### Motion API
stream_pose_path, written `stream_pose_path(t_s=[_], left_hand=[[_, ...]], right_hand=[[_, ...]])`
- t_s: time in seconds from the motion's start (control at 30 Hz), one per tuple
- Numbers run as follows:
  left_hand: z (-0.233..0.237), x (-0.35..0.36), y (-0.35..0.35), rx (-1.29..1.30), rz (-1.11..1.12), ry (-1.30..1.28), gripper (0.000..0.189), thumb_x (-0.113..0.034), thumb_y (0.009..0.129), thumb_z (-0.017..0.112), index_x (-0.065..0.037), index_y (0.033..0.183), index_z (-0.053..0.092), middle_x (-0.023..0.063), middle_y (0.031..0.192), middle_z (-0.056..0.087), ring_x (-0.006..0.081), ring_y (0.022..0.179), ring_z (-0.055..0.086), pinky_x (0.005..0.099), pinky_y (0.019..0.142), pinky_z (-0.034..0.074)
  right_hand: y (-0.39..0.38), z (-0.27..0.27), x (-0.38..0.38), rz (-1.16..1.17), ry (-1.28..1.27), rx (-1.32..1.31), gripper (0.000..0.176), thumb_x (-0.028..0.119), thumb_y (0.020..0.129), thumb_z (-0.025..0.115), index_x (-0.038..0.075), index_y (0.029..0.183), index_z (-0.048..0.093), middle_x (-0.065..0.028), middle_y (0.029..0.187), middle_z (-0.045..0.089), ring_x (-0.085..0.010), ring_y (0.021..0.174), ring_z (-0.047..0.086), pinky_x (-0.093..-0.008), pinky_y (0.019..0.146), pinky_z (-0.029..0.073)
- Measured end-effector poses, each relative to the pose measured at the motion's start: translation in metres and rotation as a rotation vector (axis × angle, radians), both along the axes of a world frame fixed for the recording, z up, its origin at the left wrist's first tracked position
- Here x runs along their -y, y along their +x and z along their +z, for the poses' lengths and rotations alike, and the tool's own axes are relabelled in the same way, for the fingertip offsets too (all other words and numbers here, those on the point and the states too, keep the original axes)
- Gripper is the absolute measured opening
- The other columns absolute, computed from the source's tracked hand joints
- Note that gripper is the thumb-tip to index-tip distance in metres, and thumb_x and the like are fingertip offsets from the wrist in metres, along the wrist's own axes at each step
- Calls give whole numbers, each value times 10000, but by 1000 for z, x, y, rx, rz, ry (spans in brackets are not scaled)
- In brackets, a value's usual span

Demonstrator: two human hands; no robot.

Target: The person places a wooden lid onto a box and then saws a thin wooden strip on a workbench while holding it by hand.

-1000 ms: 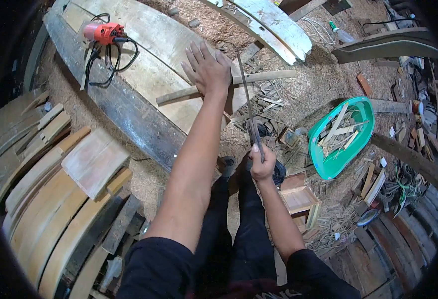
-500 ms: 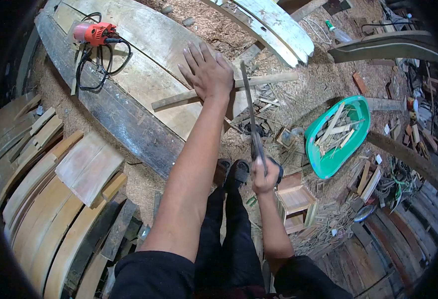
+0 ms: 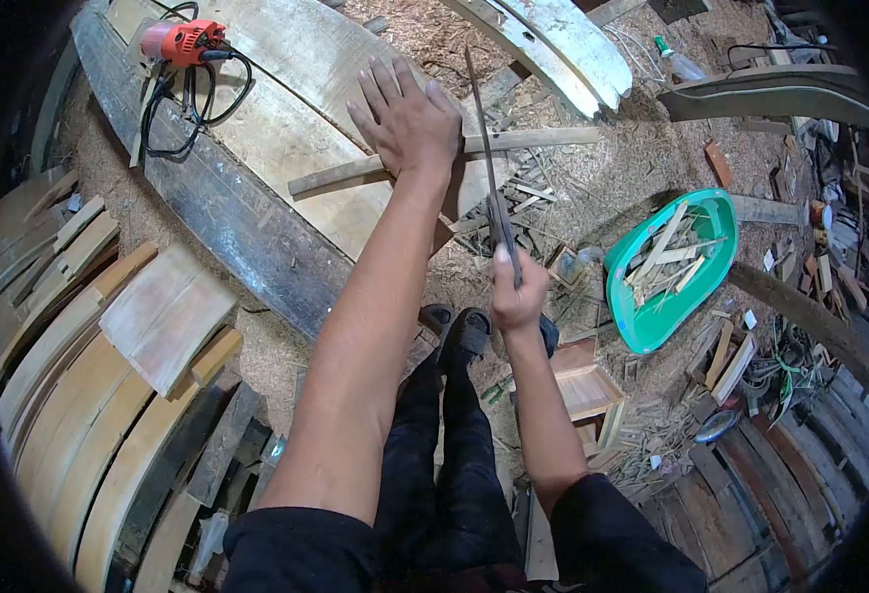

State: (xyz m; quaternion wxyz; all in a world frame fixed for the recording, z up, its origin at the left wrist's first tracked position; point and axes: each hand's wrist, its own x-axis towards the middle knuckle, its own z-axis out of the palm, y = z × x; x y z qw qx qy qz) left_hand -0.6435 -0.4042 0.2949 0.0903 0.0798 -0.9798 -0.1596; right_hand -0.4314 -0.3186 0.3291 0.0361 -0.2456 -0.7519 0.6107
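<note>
My left hand lies flat with fingers spread, pressing a narrow wooden strip onto the wide board. The strip runs under the palm and sticks out past the board's edge on the right. In my right hand is the handle of a handsaw, its fingers wrapped round it. The blade points away from me and crosses the strip just right of the board's edge. Whether the teeth have cut into the wood is too small to tell.
A red power tool with a black cord sits at the board's far left. On the right, a green tub holds wood scraps. A small wooden box stands near my feet. Stacked planks fill the left; shavings cover the floor.
My right hand has pushed the saw forward, away from me, along the strip's side. My left hand stays on the strip. The whole view has shifted slightly.
</note>
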Motion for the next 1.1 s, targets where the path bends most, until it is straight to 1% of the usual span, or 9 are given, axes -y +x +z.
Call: stream_pose_path(t_s=[0.1, 0.2, 0.33, 0.47, 0.67, 0.87, 0.93, 1.0, 1.1], left_hand=[[-3, 0, 0, -24, 2, 1, 599, -377, 981, 393, -93, 1507, 343, 154, 1606, 235, 323, 1502, 154, 545, 1202, 47], [-4, 0, 0, -46, 7, -10, 601, -381, 977, 399, -95, 1503, 350, 153, 1600, 253, 324, 1497, 174, 547, 1200, 60], [-4, 0, 1, -58, 4, 4, 604, -383, 969, 411, -92, 1496, 367, 157, 1592, 272, 324, 1492, 193, 546, 1199, 66], [-6, -1, 2, -71, 1, 1, 595, -378, 965, 417, -92, 1486, 386, 161, 1588, 281, 321, 1491, 199, 548, 1198, 67], [-2, 1, 0, -71, -2, 0, 604, -374, 966, 411, -83, 1495, 370, 165, 1591, 269, 322, 1495, 186, 551, 1199, 60], [-4, 1, -2, -47, -11, -23, 616, -366, 962, 413, -77, 1503, 348, 176, 1594, 252, 333, 1499, 166, 553, 1199, 58], [-5, 1, -1, -41, -15, -31, 615, -364, 962, 414, -74, 1501, 351, 177, 1593, 252, 339, 1499, 160, 557, 1198, 58], [-5, 3, -2, -65, -21, -14, 605, -365, 962, 417, -70, 1487, 363, 176, 1582, 270, 345, 1492, 172, 565, 1194, 63], [-6, 1, -1, -48, -16, -12, 601, -369, 961, 421, -70, 1480, 369, 173, 1573, 282, 348, 1486, 186, 569, 1192, 66]], right_hand=[[68, 7, -2, 60, 68, -24, 289, 203, 957, 569, 11, 742, 576, -1, 554, 425, -70, 538, 404, -271, 494, 353], [65, 12, 1, 3, -33, -29, 308, 210, 964, 556, 19, 721, 552, 0, 555, 421, -73, 537, 398, -279, 490, 343], [-24, 6, 0, -10, -1, -29, 350, 229, 967, 550, 23, 686, 521, -5, 551, 416, -76, 535, 389, -291, 480, 322], [54, 9, -1, 11, 29, -50, 351, 233, 960, 565, 14, 688, 530, -7, 549, 422, -77, 539, 415, -286, 486, 333], [-23, 2, -6, 13, 35, 0, 317, 216, 944, 587, -2, 715, 567, -57, 547, 428, -90, 531, 424, -292, 495, 364], [67, 12, 3, -41, -72, -52, 285, 188, 937, 573, 4, 720, 567, -42, 547, 436, -90, 522, 424, -293, 492, 365], [28, -4, -2, 19, 76, -53, 301, 196, 947, 566, 13, 709, 547, -2, 546, 421, -77, 528, 421, -280, 483, 342], [-3, -7, 1, -8, -21, -24, 309, 195, 948, 567, 12, 700, 538, 0, 542, 416, -74, 528, 422, -277, 478, 332], [22, 4, -7, 6, 23, -21, 325, 201, 950, 567, 12, 691, 521, 11, 537, 405, -72, 523, 401, -277, 476, 323]])
